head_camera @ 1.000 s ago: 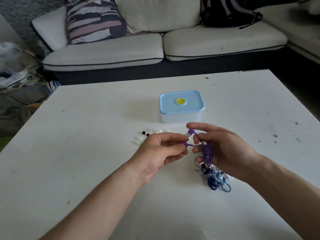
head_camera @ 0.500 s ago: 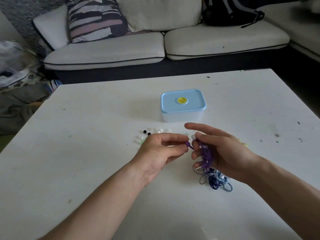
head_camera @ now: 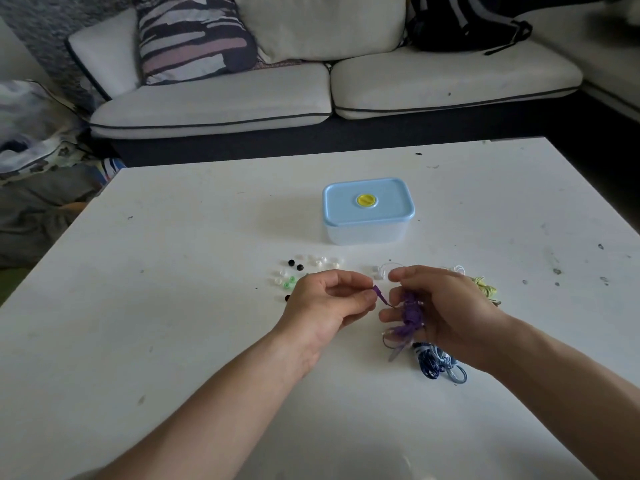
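Observation:
My left hand [head_camera: 329, 303] pinches the free end of a purple cord [head_camera: 380, 295] between thumb and forefinger. My right hand [head_camera: 446, 306] has its fingers curled round a purple cord bundle [head_camera: 412, 311], which hangs down from its palm toward the white table [head_camera: 173, 341]. The two hands are close together above the table's middle. A blue cord bundle [head_camera: 436, 363] lies on the table under my right wrist.
A closed clear plastic box with a blue lid [head_camera: 368, 209] stands behind the hands. Several loose beads [head_camera: 294, 271], white, black and green, lie left of it. A yellow-green cord bundle [head_camera: 485, 289] lies at the right. A sofa [head_camera: 311, 98] stands beyond the table.
The purple cord end has come down from between the right hand's fingertips. My right hand's fingers have curled in closer round the bundle. The hands sit slightly lower.

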`<state>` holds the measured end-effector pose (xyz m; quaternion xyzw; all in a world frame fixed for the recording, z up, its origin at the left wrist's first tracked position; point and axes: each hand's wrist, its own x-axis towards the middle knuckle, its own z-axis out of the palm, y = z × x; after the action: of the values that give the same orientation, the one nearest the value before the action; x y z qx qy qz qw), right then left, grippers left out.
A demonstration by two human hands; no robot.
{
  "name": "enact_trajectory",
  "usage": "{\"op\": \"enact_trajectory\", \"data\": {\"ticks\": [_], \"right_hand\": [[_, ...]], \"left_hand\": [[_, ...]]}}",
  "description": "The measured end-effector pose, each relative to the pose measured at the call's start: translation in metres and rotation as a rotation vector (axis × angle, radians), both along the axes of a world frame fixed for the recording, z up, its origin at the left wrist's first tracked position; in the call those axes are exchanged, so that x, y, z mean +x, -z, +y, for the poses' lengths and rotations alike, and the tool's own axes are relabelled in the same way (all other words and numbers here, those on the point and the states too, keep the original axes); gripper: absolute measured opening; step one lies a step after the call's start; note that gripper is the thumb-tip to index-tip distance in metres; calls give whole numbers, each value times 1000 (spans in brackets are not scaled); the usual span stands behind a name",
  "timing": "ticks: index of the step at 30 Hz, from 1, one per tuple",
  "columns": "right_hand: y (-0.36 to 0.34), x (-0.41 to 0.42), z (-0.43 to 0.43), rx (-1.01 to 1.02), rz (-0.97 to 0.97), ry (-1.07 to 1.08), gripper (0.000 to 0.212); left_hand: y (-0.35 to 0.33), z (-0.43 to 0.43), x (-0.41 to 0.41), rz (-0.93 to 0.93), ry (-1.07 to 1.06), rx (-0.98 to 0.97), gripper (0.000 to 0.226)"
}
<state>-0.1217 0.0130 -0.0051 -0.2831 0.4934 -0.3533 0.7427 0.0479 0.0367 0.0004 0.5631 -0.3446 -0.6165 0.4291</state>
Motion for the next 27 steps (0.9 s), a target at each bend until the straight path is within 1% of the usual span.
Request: {"op": "enact_trajectory", "data": {"ticks": [2,3,6,9,11,14,18,21,22,23,25,26,27], "right_hand": [[3,1,0,-6,32,20,27],[3,3,1,-23,49,21,28],[4,10,5,-120,118,-7,18],[6,10,7,-269,342,-72,35],[7,8,7,-327,426,-91,31],[9,7,6,-380,418,-129,15],[15,4,4,-412,396,-180,11],[18,1,1,-391,364,-147,11],[19,1,0,-368,328,-111,11],[19,0,-2,-338,294,-69,11],[19,0,-4,-277,253,-2,11],[18,-1,-5,-260,234,20,10],[18,-1,-6,-254,213,35,9]], "left_hand": [[2,0,-2,-24,5,-5,17],[2,1,-3,-32,8,-8,17],[3,1,-5,-20,9,2,20],[4,0,-5,39,12,30,20],[6,1,-6,45,10,33,19],[10,1,-7,45,-17,33,18],[18,-4,-6,73,-82,42,16],[19,-9,-5,36,-45,26,13],[18,-13,-4,-17,-10,1,11],[20,-19,0,-141,16,-54,8],[28,-40,15,-578,10,-230,8],[32,-51,23,-787,-6,-289,10],[36,-60,31,-940,-9,-307,11]]}}
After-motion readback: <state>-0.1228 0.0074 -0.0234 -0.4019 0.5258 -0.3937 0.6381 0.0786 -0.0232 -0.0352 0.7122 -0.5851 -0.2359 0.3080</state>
